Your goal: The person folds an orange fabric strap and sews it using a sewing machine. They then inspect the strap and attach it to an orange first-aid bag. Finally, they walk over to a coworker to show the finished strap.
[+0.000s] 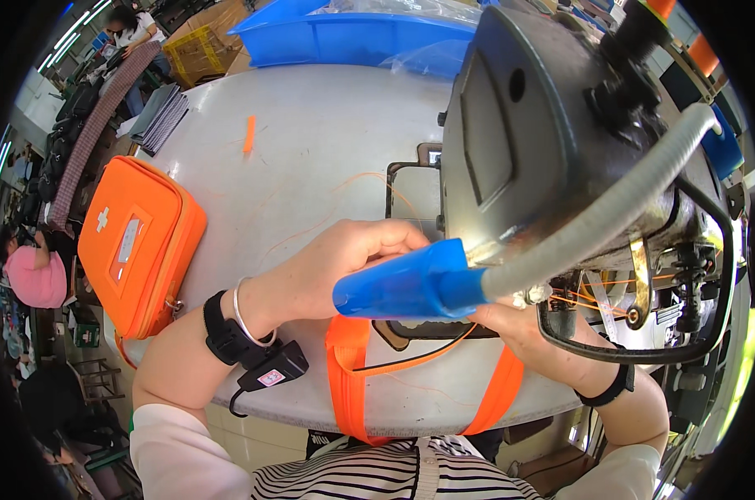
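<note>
A grey-black sewing machine (511, 142) stands at the right of the table. Its blue tubular lamp head (398, 283), on a pale flexible hose (611, 200), hides much of both hands. My left hand (344, 254) is behind the lamp, fingers bent and closed; what they hold is hidden. My right hand (531, 333) is below the lamp's hose end, thumb bent, its fingertips covered. An orange strip (348, 375) with a black edge runs below the lamp up to my right thumb, and orange bands loop over the table's front edge.
An orange zipped bag (140, 250) with a white cross lies at the left. Beside my left wrist is a black plug-like box (273, 367). A blue bin (361, 37) stands at the back. An orange scrap (250, 135) and loose threads lie on the table (311, 125).
</note>
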Action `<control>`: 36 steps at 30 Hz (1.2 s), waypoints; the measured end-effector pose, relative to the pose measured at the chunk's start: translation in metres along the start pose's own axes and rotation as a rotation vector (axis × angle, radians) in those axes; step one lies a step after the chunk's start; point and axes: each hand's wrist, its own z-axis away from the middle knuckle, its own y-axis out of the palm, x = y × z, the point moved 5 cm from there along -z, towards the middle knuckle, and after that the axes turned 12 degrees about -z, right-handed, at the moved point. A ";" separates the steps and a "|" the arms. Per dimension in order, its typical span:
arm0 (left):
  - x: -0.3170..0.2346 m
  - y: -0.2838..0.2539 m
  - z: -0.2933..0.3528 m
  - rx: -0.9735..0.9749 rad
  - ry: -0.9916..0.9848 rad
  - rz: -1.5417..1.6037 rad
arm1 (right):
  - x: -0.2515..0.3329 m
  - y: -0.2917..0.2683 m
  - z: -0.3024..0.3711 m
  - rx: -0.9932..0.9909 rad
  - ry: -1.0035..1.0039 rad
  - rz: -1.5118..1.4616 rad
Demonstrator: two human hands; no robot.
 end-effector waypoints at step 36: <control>0.005 0.035 0.000 -0.511 0.591 -0.719 | 0.041 -0.008 -0.006 -0.212 -0.304 0.037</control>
